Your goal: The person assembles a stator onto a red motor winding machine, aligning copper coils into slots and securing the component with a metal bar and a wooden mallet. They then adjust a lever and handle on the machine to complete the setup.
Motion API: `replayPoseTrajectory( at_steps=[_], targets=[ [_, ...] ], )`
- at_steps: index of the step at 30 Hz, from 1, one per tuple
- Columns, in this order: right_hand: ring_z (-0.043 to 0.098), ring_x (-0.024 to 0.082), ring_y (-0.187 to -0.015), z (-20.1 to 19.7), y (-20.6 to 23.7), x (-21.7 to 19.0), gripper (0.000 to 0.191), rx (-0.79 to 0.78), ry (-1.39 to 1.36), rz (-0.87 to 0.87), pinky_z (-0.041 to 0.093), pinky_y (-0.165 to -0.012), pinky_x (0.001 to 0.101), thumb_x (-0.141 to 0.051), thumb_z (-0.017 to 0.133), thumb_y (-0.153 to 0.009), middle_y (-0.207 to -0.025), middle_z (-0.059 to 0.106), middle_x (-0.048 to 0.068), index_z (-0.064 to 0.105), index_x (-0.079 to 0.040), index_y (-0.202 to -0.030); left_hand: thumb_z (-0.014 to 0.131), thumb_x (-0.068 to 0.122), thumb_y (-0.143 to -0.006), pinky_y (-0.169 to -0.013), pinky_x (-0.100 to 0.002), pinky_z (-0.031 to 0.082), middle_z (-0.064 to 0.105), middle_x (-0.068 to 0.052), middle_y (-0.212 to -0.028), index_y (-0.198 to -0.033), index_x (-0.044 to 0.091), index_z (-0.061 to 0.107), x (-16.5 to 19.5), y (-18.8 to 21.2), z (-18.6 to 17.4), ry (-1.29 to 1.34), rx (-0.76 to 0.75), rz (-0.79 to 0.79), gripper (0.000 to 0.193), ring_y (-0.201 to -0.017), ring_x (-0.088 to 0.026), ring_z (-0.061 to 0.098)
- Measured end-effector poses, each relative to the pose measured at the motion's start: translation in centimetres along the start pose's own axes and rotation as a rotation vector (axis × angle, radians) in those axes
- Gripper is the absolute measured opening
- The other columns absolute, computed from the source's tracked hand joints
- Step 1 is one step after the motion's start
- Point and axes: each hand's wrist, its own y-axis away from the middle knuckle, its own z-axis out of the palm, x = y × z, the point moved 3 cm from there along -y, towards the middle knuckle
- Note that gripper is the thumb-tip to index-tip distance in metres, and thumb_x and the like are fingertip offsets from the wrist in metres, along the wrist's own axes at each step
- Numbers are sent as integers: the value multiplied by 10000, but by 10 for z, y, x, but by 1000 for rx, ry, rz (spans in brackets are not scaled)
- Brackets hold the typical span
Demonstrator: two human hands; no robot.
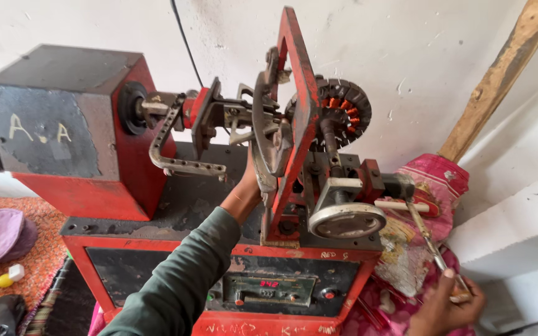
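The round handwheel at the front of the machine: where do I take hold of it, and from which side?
Probably grip the handwheel by its thick outer rim, coming in from the front and slightly above. Its face tilts up toward the camera, and that near edge is bare. The red frame crowds its left side, and the left hand is there. The right hand holds a thin tool at the right.

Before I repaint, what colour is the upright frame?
Red, chipped; the frame shows best in head view.
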Motion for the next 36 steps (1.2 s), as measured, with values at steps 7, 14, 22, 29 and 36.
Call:
replayPoseTrajectory(
  at_steps=[7, 14, 22, 29, 36],
  targets=[
    [630, 182, -647, 14, -7, -36, 231, -86, -49, -16, 540, -575, 283, -11, 691, -1145, -942, 639, 172, 482, 77, -1195, 484, 667, -998, -1011, -444, 588, 589, -193, -1398, -1498, 61, 435, 6, 1, -5, -470, 27, 178, 787, -1228, -318, 640],
    [610, 166, -587, 20, -19, -72, 202, -107, 43, -31, 486, -503, 274, 36, 706, -1125, -908, 652, 186, 523, 95, -1188, 230, 775, -993, -1105, -426, 502, 535, -163, -1483, -1585, 105, 380, -3, 6, -2, 222, -13, -38, 906, -1322, -284, 574],
    [592, 217, -733, 32, -43, -98, 195, -68, 351, -384, 482, -604, 316, 109, 767, -1026, -891, 621, 180, 574, 132, -1051, 238, 725, -1024, -1105, -424, 496, 540, -160, -1461, -1567, 88, 373, 6, 6, 5, 84, 90, 41, 848, -1318, -278, 558],
    [646, 186, -768, 66, -95, -127, 126, -128, 479, -463, 509, -677, 306, 33, 732, -1024, -929, 689, 153, 632, 100, -986, 248, 756, -961, -970, -392, 536, 601, -159, -1304, -1425, 57, 477, 11, 11, 30, 373, 192, -22, 870, -1161, -276, 616],
    [691, 250, -709, 93, -100, -156, 95, -80, 654, -607, 529, -690, 366, 33, 700, -990, -811, 691, 181, 659, 100, -937, 388, 534, -1040, -867, -347, 607, 629, -113, -1168, -1319, 59, 513, 6, 13, 13, 283, 230, 76, 565, -1007, -212, 687]
  ],
)
